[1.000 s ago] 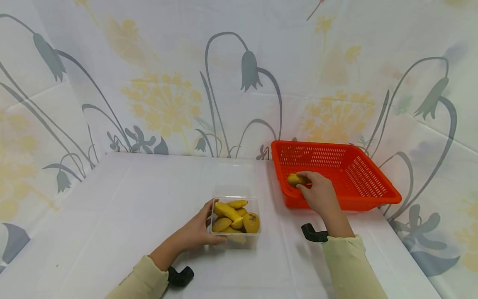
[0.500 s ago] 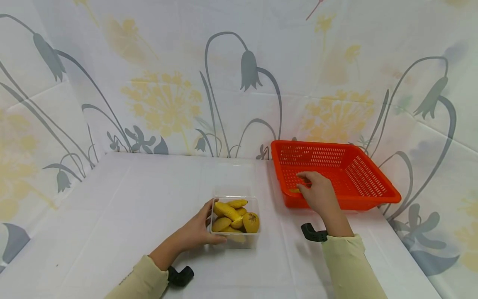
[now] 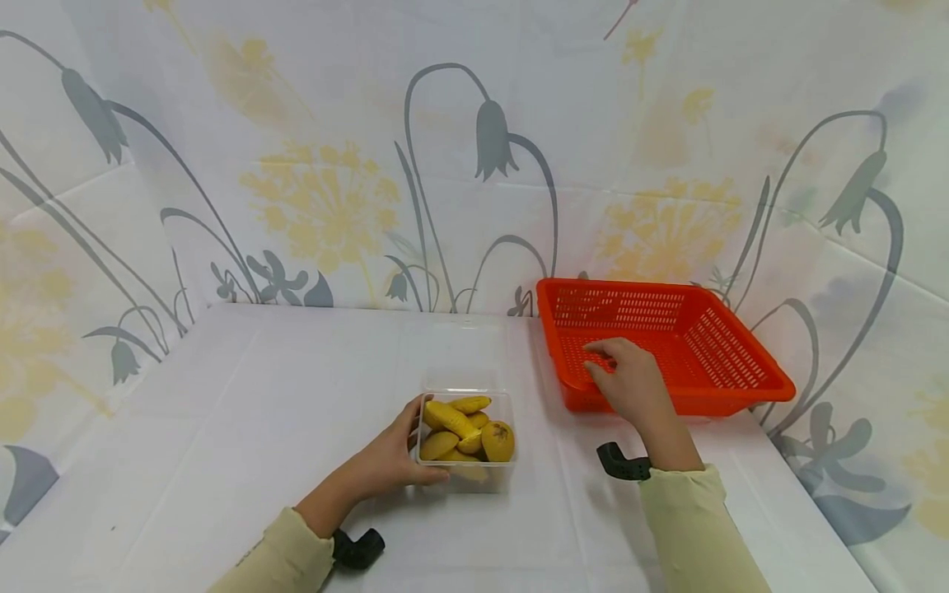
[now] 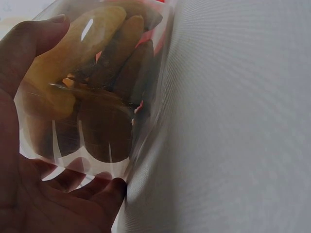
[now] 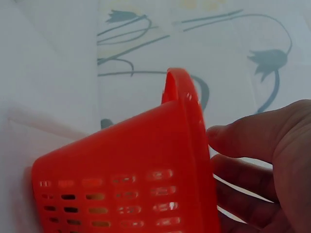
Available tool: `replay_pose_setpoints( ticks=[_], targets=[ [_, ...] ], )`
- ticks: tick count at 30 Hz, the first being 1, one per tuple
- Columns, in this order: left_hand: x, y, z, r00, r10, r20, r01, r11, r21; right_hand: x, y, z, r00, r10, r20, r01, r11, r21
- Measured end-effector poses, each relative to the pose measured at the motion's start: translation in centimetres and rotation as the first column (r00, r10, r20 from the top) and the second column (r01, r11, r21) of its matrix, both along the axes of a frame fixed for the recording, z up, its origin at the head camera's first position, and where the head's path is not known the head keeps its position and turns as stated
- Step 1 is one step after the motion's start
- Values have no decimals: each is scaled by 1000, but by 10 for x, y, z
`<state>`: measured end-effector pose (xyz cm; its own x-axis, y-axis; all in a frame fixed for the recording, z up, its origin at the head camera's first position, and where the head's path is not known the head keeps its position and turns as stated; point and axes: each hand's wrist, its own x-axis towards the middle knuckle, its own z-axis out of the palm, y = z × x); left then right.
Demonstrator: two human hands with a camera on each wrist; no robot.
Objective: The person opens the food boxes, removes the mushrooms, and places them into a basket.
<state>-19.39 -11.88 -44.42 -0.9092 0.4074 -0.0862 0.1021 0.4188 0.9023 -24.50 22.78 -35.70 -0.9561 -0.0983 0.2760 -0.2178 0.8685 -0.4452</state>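
Observation:
On the table, my left hand (image 3: 389, 461) grips the near-left side of a clear plastic container (image 3: 478, 482). Small yellow fruits fill it, among them a banana (image 3: 454, 418) and a rounder one with a marked end (image 3: 498, 441). The left wrist view shows the thumb (image 4: 36, 39) against the container's clear wall and fingers curled underneath. Over the near-left part of a red basket (image 3: 667, 403), my right hand (image 3: 630, 383) holds nothing, its thumb and fingers apart. From the right wrist, yellowish patches (image 5: 97, 210) show through the basket's slots.
A white cloth covers the table (image 3: 282, 412). A floral-printed backdrop (image 3: 356, 165) rises behind it and at the sides. The basket's raised rim (image 5: 194, 121) stands close to my right fingers. A black wrist mount (image 3: 623, 463) sits on each forearm.
My right hand has let go of a yellow fruit, which dropped into the red basket and out of the head view. The left hand and its container stay put.

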Motion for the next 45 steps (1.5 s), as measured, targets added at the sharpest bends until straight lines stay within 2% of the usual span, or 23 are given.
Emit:
replay_pose_setpoints(
  ticks=[13,20,28,36,45],
  targets=[
    [1,0,0,1000,4,-13,-4,1000,14,18,-22,15,995,93,-26,-93,996,0],
    [1,1,1,1000,9,-10,-9,1000,22,27,-35,18,986,161,-50,-161,987,12],
    [1,0,0,1000,10,-12,-9,1000,22,33,-49,17,981,191,-42,-190,981,28],
    [1,0,0,1000,6,-13,-6,1000,22,40,-59,16,961,270,-53,-269,963,29],
    [0,0,0,1000,-1,-12,1,1000,24,49,-69,16,940,340,-8,-339,940,24]
  ],
)
